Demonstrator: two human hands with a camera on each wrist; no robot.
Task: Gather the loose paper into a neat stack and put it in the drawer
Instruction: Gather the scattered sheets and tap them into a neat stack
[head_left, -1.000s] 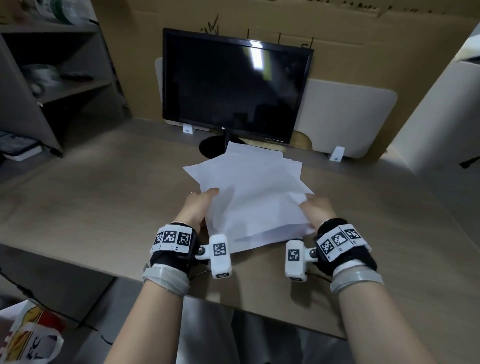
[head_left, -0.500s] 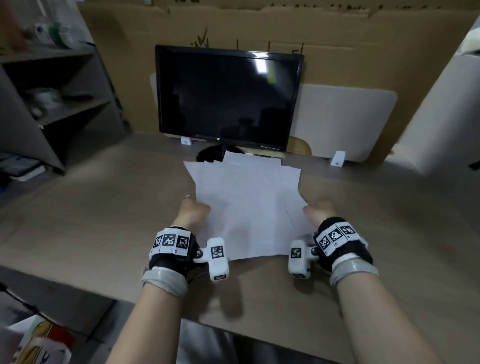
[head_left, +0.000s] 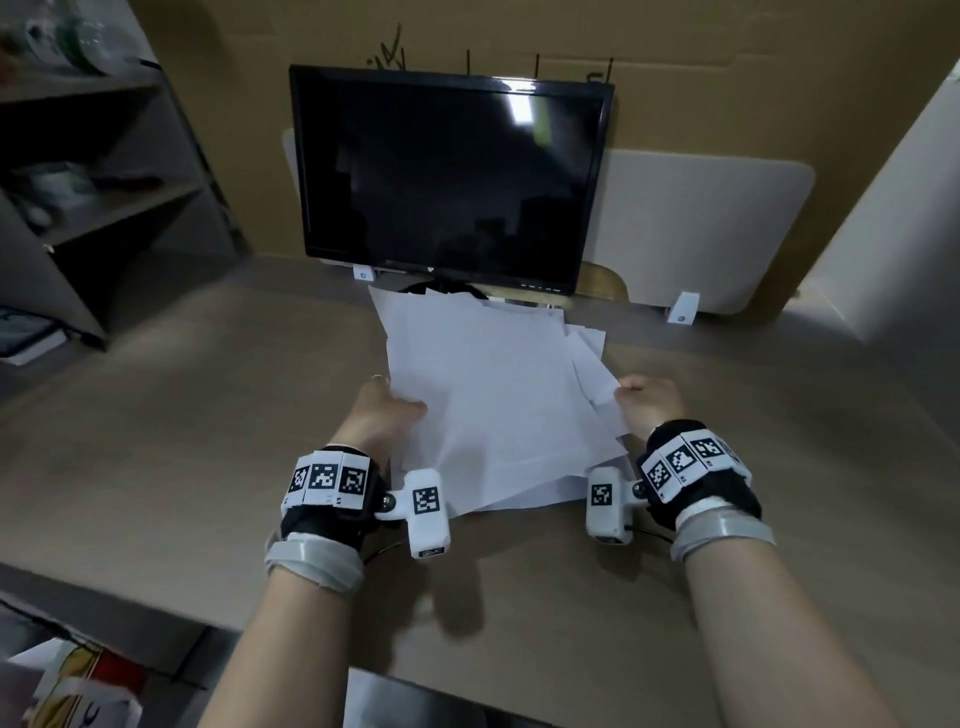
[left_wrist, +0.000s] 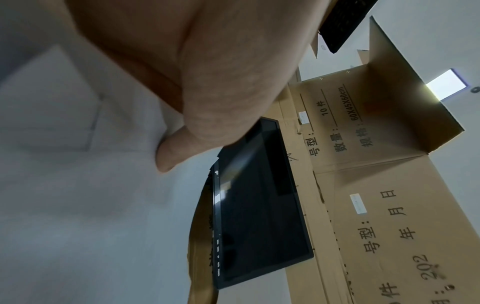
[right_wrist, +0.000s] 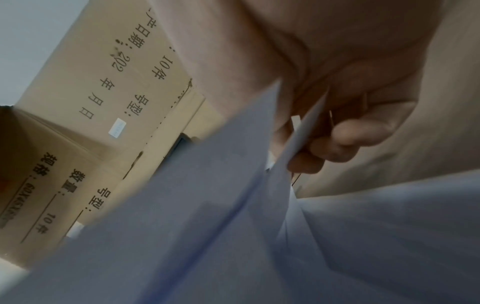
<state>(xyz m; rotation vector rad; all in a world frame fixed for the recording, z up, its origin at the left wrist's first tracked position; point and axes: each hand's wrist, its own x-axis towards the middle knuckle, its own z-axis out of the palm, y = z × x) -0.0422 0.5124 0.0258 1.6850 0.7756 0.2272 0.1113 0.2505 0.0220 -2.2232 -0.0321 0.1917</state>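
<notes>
Several white paper sheets (head_left: 488, 395) lie in a rough, fanned pile on the wooden desk (head_left: 208, 415), in front of the monitor. My left hand (head_left: 387, 410) grips the pile's left edge, thumb (left_wrist: 171, 156) on top of the paper (left_wrist: 78, 205). My right hand (head_left: 647, 400) holds the right edge, its curled fingers (right_wrist: 345, 142) pinching loose sheets (right_wrist: 207, 226) that stick out unevenly. The pile's far end is raised off the desk. No drawer is in view.
A black monitor (head_left: 447, 176) stands just behind the paper, with a white panel (head_left: 701, 228) and large cardboard boxes (head_left: 675, 67) behind it. Grey shelves (head_left: 78, 182) stand at the left. A white wall (head_left: 883, 234) rises at the right. A bag (head_left: 78, 686) sits below the desk's front edge.
Both hands have squared the sheets: the fanned corners drew in and the pile turned straighter, shifting toward the monitor. The grips on both edges stayed.
</notes>
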